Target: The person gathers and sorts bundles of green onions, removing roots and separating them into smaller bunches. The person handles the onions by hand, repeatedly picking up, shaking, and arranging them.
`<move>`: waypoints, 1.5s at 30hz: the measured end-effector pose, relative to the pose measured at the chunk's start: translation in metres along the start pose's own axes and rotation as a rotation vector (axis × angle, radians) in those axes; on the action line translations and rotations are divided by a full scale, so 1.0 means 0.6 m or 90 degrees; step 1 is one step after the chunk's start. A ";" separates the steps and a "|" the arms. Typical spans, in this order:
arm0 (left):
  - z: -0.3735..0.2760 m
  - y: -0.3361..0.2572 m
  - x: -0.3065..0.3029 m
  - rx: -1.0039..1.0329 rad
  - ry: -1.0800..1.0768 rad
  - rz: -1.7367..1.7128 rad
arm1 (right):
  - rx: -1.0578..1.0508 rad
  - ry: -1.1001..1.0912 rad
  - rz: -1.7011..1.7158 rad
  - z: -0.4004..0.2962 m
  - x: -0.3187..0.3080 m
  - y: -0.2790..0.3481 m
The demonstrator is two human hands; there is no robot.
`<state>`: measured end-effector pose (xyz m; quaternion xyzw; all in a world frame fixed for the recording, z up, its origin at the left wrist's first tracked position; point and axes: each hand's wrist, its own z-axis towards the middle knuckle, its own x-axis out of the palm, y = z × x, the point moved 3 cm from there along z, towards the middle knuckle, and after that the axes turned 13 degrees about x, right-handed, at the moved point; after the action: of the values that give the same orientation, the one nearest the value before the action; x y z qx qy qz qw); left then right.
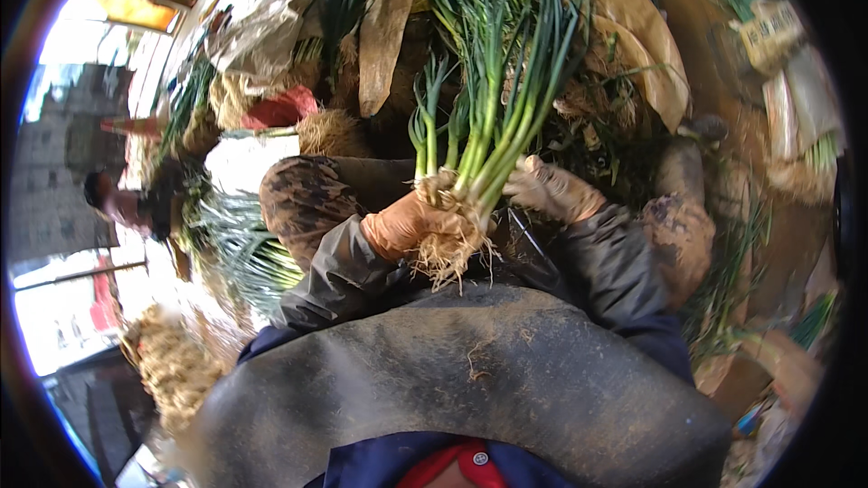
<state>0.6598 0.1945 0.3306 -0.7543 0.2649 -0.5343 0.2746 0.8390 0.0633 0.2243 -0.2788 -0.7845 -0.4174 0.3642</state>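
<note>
My left hand [400,222] grips a bunch of green onions [491,149] low down, near the pale bulbs. Their stringy roots [447,254] hang over an apron [468,359], and the long leaves point away from me. One shorter clump [428,122] stands out on the left of the bunch. Just right of the white stems is my right hand [559,191], blurred, its fingers bent close to the stalks. Whether those fingers pinch anything is hard to see.
More green onions [251,251] lie left of my knee. Tan sheeting [641,34] covers part of a heap beyond my hands. Loose leaves and roots [603,142] litter the ground between my legs. Wrapped bundles [803,115] stand at the right; another person [129,207] is at the far left.
</note>
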 end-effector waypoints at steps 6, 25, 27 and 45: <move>-0.002 0.056 0.033 -0.045 0.186 0.128 | -0.099 0.237 0.267 0.056 0.146 -0.015; -0.043 0.036 0.043 0.297 -0.035 0.492 | -0.348 0.057 0.241 -0.072 -0.136 0.170; -0.061 0.018 0.015 0.270 -0.128 0.520 | -0.351 0.040 0.211 -0.065 -0.138 0.165; 0.092 0.076 0.033 0.200 0.389 1.001 | -0.295 -0.127 0.254 -0.036 -0.075 0.109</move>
<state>0.7133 0.1557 0.2969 -0.1278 0.6962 -0.3988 0.5831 0.9209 0.0715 0.2261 -0.5423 -0.6300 -0.4759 0.2872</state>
